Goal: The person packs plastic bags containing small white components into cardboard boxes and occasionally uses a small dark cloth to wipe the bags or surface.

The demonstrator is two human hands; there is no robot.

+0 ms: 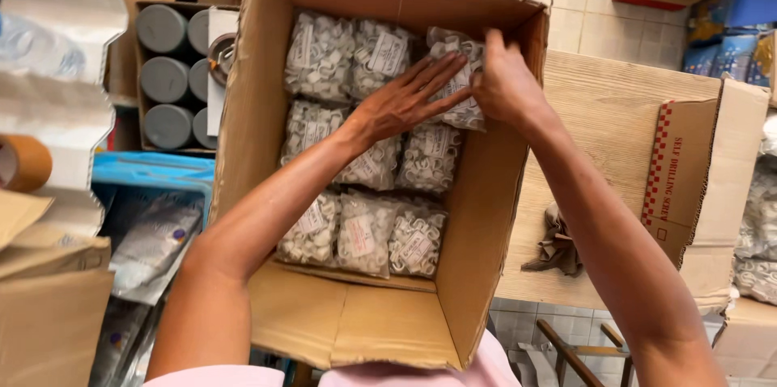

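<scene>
- A large open cardboard box (356, 322) sits in front of the person, its flaps standing up; both forearms reach into it from the near edge.
- Inside lie clear plastic bags of small white clips, each with a white rectangular label on its face. Nine bags show, packed in three rows of three.
- The left hand (405, 99) lies flat with fingers spread long and together, palm down, pressing on the top right bag (461, 83) in the far row.
- The right hand (502, 79) grips the same bag at its right edge, against the box's right wall, fingers curled over the plastic and thumb side up.
- That bag sits directly under both hands, tilted a little higher than its neighbours; two more bags of the far row (348, 55) lie just left of the left fingertips.
- The middle row shows partly beneath the left wrist, and the near row (364, 233) lies below the left forearm, well back from the hands.
- Right of the right arm stands a second cardboard box (688, 176) with a red checked strip and red print on its flap, and a brown rag (558, 245) lies just beside it.
- Left of the left arm, a smaller box holds six grey round-ended tubes (166, 75), stacked in two columns.
- A roll of brown tape (24, 162) shows at the far left edge.
</scene>
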